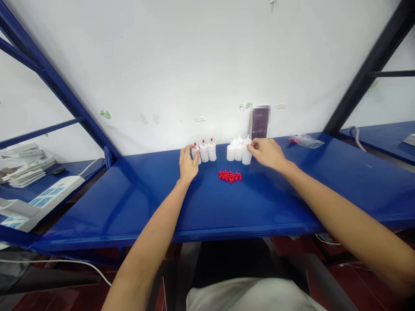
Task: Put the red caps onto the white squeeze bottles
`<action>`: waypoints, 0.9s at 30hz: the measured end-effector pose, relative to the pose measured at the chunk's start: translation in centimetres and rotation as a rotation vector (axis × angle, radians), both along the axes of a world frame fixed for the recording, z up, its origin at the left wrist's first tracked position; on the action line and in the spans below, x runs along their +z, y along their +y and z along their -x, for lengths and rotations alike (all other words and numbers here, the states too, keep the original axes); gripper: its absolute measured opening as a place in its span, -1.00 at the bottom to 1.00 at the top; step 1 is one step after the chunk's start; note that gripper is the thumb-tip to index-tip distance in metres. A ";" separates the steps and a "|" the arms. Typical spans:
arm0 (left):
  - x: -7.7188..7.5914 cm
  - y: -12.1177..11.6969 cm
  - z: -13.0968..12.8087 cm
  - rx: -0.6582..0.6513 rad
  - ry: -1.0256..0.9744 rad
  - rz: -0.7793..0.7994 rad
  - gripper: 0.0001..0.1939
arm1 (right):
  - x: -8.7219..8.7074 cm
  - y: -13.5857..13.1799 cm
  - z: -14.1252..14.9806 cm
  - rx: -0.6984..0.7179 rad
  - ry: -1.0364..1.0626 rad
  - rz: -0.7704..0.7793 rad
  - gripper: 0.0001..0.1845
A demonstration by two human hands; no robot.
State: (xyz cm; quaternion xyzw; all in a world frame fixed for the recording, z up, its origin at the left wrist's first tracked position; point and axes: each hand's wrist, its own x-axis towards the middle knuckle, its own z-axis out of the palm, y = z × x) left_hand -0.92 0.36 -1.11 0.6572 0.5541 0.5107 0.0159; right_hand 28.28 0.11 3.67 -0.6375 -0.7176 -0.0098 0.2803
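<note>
My left hand (188, 165) is closed around a white squeeze bottle (195, 150) with a red tip cap, at the left end of a short row. Beside it stand two more capped bottles (207, 151), upright on the blue table (136, 194). On the right, the thumb and fingers of my right hand (266, 151) grip an uncapped white squeeze bottle (247, 152) with a pointed nozzle. Several other uncapped bottles (234, 151) stand close against its left side. Between the two groups and nearer to me lies a patch of small red caps (230, 176).
A dark purple box (260, 122), partly blurred, leans at the wall behind my right hand. A clear plastic bag (306, 141) with something red lies at the back right. At far left are a white power strip (52, 194) and stacked white pieces (29, 162).
</note>
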 end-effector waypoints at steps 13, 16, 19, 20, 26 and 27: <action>0.8 -2.0 -1.3 -0.188 -0.099 0.130 -0.73 | 1.6 -3.2 2.1 0.643 0.374 -0.107 -0.72; 1.3 -3.5 -2.0 -0.305 0.204 -0.009 -0.73 | 1.0 -3.8 3.4 0.700 0.337 -0.068 -0.68; 1.9 -4.7 -2.9 -0.411 0.383 -0.046 -0.72 | 0.3 -4.0 4.2 0.760 0.200 -0.037 -0.68; 2.1 -4.9 -3.2 -0.438 0.424 -0.034 -0.73 | 0.1 -4.1 4.3 0.787 0.172 -0.035 -0.68; 2.9 -5.8 -4.3 -0.478 0.558 0.006 -0.73 | 0.1 -4.6 4.9 0.869 0.160 -0.027 -0.69; 3.0 -5.8 -4.4 -0.458 0.592 0.006 -0.73 | 0.1 -4.6 4.9 0.855 0.189 -0.011 -0.68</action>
